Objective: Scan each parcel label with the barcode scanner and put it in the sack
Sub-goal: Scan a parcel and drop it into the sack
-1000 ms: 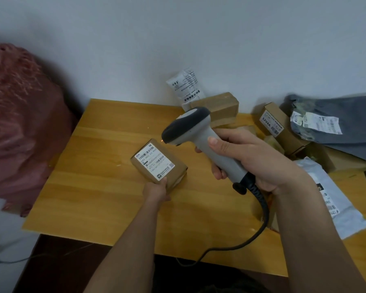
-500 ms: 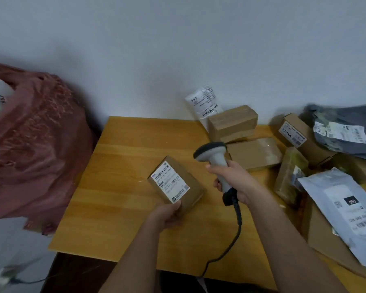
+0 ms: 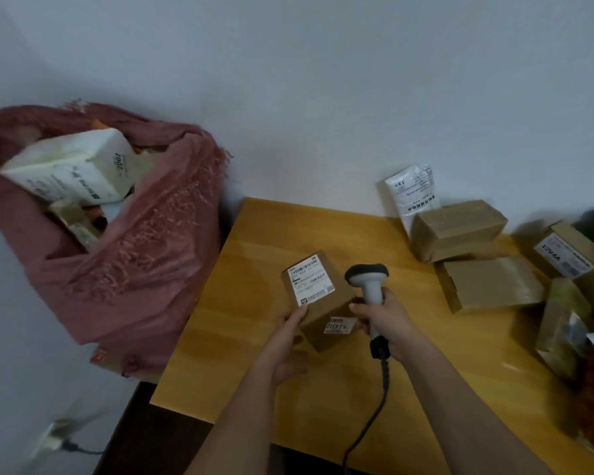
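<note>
Left half of the wooden table [image 3: 254,337] lies bare from near edge to far edge, open to the wall. Red sack [image 3: 134,269] stands just off the table's left edge, mouth open upward and partly filled by a white package [image 3: 72,169]. Mid-table: small box [image 3: 323,303] in the left hand [image 3: 288,341], scanner [image 3: 369,286] in the right hand [image 3: 388,320], its cable [image 3: 374,416] trailing off the near edge. Right side is crowded: taped cartons [image 3: 460,228] by the wall, more parcels [image 3: 563,323] packed close toward the right edge.
</note>
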Tool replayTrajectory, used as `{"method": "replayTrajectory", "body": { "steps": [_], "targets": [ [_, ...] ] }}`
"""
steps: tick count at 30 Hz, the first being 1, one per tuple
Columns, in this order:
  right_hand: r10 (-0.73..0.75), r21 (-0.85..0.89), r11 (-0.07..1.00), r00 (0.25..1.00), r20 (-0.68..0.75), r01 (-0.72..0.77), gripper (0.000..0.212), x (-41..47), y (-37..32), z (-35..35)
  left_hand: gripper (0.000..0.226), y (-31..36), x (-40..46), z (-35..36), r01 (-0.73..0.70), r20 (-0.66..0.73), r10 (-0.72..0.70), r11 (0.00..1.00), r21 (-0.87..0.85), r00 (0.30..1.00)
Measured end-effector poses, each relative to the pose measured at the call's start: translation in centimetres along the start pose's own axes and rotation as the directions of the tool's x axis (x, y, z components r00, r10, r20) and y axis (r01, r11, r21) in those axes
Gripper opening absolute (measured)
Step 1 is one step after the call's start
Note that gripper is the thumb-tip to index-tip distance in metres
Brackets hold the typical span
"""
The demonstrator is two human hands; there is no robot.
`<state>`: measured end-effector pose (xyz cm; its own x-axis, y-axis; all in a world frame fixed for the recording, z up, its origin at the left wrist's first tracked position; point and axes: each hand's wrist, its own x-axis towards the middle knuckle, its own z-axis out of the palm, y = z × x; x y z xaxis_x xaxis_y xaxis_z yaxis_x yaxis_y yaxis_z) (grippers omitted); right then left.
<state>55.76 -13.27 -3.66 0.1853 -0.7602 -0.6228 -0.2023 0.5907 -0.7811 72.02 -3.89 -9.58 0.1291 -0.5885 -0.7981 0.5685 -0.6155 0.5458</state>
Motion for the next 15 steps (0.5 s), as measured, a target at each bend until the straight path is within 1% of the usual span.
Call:
{"method": "replayTrajectory", "body": {
  "steps": [2,4,6,8,10,11,13,15],
  "targets": [
    [-0.055,0.015,0.998,0.998,-0.026,0.056,0.036,-0.2,-1.1,1.2,0.066,2.0,-0.6,-0.2,-0.057,0.063,0.065,0.991,-0.125,0.996],
    [-0.127,0.058,0.990,0.991,-0.039,0.129,0.032,-0.6,-2.5,2.4,0.062,4.7,-1.5,-0.3,-0.120,0.087,0.142,0.969,-0.216,0.986],
    [-0.206,0.124,0.970,0.977,-0.049,0.210,0.028,-1.4,-4.4,3.5,0.055,8.1,-2.6,-0.4,-0.220,0.094,0.250,0.942,-0.254,0.964],
    [-0.293,0.203,0.932,0.954,-0.058,0.299,0.026,-2.6,-6.7,4.8,0.047,12.1,-4.3,-0.5,-0.357,0.103,0.391,0.900,-0.250,0.915],
    [-0.387,0.269,0.882,0.921,-0.050,0.386,0.030,-4.1,-9.3,6.4,0.042,16.3,-6.5,-0.8,-0.496,0.091,0.535,0.825,-0.270,0.840],
    [-0.435,0.297,0.855,0.900,-0.037,0.425,0.032,-4.9,-10.5,7.3,0.046,18.4,-7.8,-1.1,-0.567,0.068,0.608,0.771,-0.291,0.791],
    [-0.516,0.319,0.811,0.856,-0.003,0.490,0.035,-6.4,-12.6,9.0,0.056,22.3,-10.6,-2.3,-0.699,-0.003,0.740,0.634,-0.331,0.673],
    [-0.566,0.311,0.790,0.824,0.041,0.528,0.034,-7.5,-13.9,10.5,0.058,25.6,-13.0,-4.1,-0.809,-0.101,0.835,0.483,-0.335,0.541]
  ]
}}
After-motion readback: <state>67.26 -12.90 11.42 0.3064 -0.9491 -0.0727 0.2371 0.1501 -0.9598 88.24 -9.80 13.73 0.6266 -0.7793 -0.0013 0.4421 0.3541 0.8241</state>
